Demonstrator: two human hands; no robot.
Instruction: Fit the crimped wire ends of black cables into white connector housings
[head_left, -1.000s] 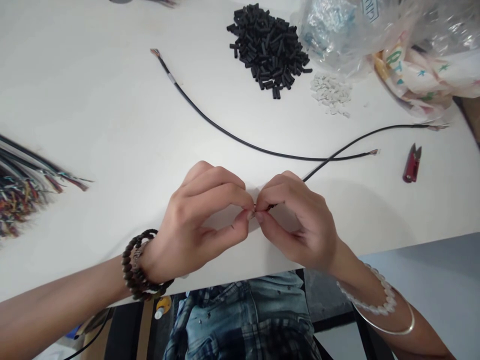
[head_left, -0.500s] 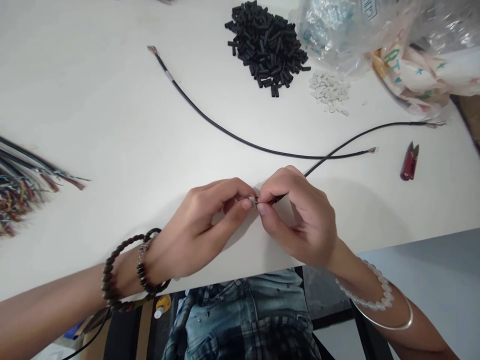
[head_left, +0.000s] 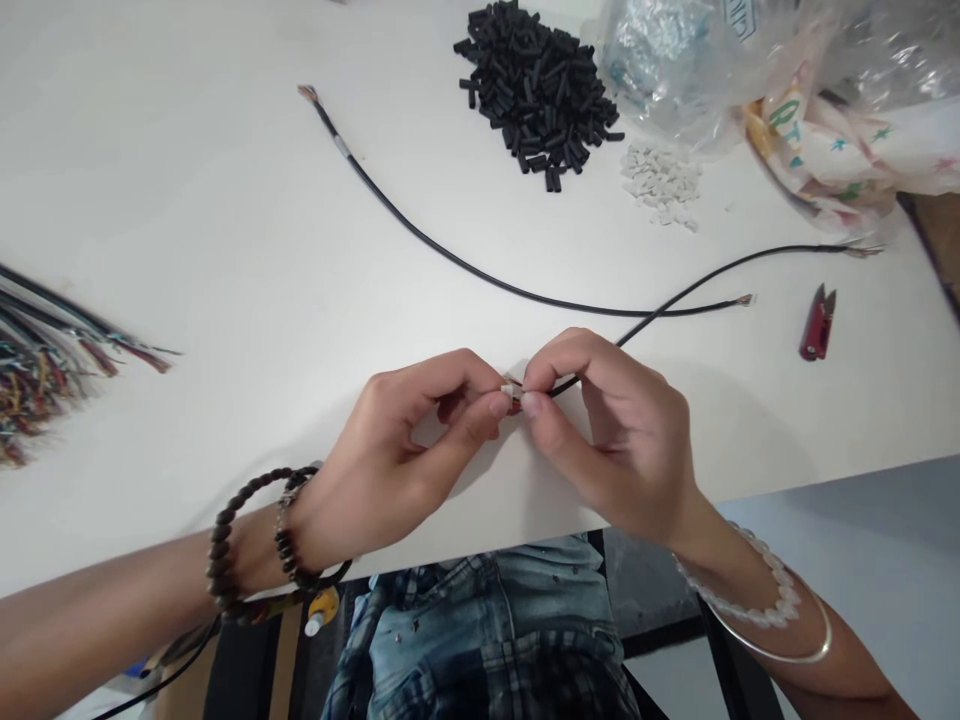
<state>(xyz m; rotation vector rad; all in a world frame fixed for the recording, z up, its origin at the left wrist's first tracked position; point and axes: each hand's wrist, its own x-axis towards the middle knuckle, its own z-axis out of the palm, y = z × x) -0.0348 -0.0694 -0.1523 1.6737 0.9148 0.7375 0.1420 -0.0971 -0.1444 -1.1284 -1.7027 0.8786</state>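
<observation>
Between thumb and forefinger, my left hand (head_left: 420,440) pinches a small white connector (head_left: 507,391), partly hidden by the fingertips. My right hand (head_left: 615,430) is closed in a pinch on the thin wires at the end of a black cable (head_left: 634,328). A few coloured wires show in the narrow gap between the two hands. From my right hand the cable runs up and right to a frayed end. It crosses a second black cable (head_left: 450,256), which lies on the white table with small wire ends at both tips.
A heap of short black tubes (head_left: 536,90) lies at the back, beside a pile of small white connectors (head_left: 660,180). Plastic bags (head_left: 690,70) fill the back right. Red-handled snips (head_left: 817,325) rest at the right. Bundled cables (head_left: 60,350) with bare coloured wires lie left.
My right hand has shifted slightly right, widening the gap between the fingertips. More of the white connector and the wires shows now. Both hands keep their pinch.
</observation>
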